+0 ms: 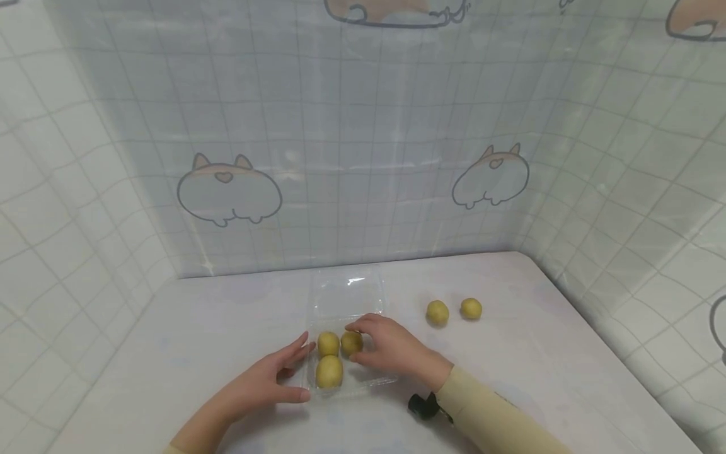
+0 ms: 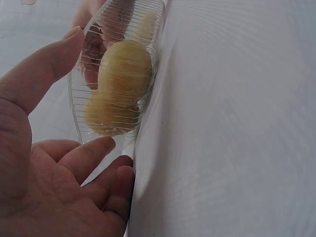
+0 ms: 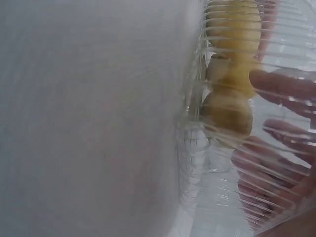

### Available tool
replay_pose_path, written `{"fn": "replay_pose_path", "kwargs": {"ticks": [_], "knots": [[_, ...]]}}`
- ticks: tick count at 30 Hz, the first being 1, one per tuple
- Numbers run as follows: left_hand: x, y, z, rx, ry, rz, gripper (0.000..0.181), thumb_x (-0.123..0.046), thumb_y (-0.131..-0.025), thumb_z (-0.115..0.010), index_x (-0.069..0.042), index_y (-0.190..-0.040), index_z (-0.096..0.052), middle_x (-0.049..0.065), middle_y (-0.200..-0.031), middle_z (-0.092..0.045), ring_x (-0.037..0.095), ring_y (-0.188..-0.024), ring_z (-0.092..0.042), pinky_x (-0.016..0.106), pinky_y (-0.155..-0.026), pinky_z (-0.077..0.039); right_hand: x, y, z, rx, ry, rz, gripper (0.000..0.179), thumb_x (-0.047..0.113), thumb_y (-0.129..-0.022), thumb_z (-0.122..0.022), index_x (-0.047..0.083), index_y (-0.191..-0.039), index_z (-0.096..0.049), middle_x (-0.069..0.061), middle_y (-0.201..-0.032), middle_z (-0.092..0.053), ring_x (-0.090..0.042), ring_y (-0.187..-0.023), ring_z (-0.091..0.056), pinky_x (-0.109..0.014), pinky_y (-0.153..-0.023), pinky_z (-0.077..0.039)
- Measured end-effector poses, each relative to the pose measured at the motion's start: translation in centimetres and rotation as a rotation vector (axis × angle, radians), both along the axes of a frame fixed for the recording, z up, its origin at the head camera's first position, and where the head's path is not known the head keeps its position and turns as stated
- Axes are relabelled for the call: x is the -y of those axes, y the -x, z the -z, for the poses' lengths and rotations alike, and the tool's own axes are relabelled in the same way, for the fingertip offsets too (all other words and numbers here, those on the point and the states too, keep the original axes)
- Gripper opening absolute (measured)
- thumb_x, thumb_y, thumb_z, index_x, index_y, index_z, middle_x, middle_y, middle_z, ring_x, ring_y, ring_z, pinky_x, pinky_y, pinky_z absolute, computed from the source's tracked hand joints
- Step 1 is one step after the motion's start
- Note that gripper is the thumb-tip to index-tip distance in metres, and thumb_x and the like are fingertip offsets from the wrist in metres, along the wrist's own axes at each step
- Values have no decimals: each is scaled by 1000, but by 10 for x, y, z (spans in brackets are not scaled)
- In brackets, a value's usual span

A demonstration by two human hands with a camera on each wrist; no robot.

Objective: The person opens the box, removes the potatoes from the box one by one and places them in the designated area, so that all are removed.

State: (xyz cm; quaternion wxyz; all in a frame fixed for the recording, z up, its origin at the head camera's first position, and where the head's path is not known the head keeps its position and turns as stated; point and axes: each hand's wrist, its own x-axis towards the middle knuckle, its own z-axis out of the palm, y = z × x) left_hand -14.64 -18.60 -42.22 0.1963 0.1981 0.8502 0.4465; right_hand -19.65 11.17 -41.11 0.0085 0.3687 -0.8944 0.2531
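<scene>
The beige sleeve [image 1: 499, 410] on our right arm lies nearest the camera in the head view, with a black object [image 1: 423, 407] just beside its cuff. At the end of that arm, our right hand [image 1: 391, 347] holds a round yellow fruit [image 1: 352, 344], its thumb and fingers curved about it, inside a clear plastic clamshell box [image 1: 363, 377]. Left of this grip, two more yellow fruits sit in the box, a rear one [image 1: 328, 344] and a front one [image 1: 329, 372]. Our left hand [image 1: 266, 381] is spread wide at the box's left side, thumb toward the front corner. Ahead of the right hand, the clear lid [image 1: 347, 293] lies folded back on the pale table [image 1: 227, 315]; to its right rest two loose yellow fruits [image 1: 437, 313] [image 1: 471, 308]. Beyond both hands hangs a gridded backdrop [image 1: 363, 189] printed with corgi rumps.

In the left wrist view, our left palm comes first, thumb against the box's rim, fingers extended below; past them, we see fruit through the ribbed wall.

In the right wrist view, ribbed plastic stands before our right fingers, blurring them around the fruit.
</scene>
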Motion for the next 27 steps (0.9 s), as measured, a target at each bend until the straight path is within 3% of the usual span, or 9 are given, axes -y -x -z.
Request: {"fn": "replay_pose_path", "kwargs": {"ticks": [10, 17, 27], "knots": [[1, 0, 2, -27, 22, 2, 101, -39, -84, -79, -18, -160, -17, -3, -154, -39, 30, -131, -49, 47, -108, -39, 2, 0, 3, -49, -44, -9, 47, 32, -85, -78, 14, -127, -65, 4, -124, -62, -12, -115, -57, -30, -99, -47], [1, 2, 4, -47, 24, 8, 101, -40, -84, -79, -17, -160, -16, -5, -154, -39, 29, -131, -49, 35, -107, -39, 2, 0, 4, -56, -78, -23, 39, 29, -85, -78, 18, -121, -70, 9, -113, -64, -8, -104, -59, -27, -92, -48], [0, 0, 2, -51, 23, 2, 103, -41, -83, -79, -16, -160, -16, -5, -154, -39, 28, -132, -48, 34, -109, -36, 1, 0, 6, -74, -56, -47, 35, 33, -85, -77, 22, -118, -72, 13, -107, -66, -1, -96, -58, -24, -86, -48]]}}
